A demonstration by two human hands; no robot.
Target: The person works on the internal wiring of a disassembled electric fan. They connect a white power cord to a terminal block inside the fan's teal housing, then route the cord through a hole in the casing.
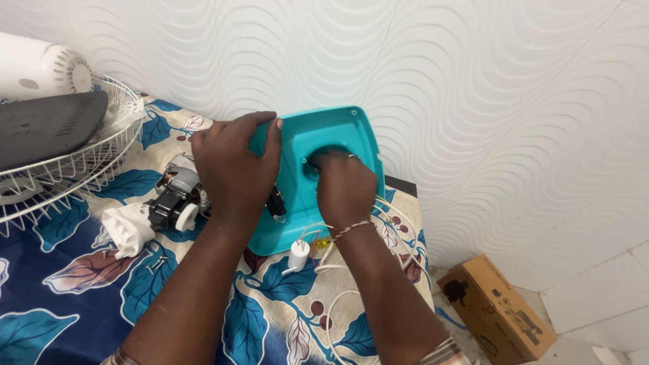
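Head view: motor (177,195), capacitor (298,255), wire guard (81,159) beside teal housing (338,145).

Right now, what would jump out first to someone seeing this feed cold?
The teal plastic housing at the centre, tilted up on the leaf-print cloth: the left hand grips its left edge while the right hand presses into its hollow. Left of it lies a bare motor, with a white wire fan guard at far left.

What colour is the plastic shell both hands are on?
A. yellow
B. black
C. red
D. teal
D. The plastic shell under the left hand and right hand is plainly teal, standing tilted on the leaf-patterned cloth.
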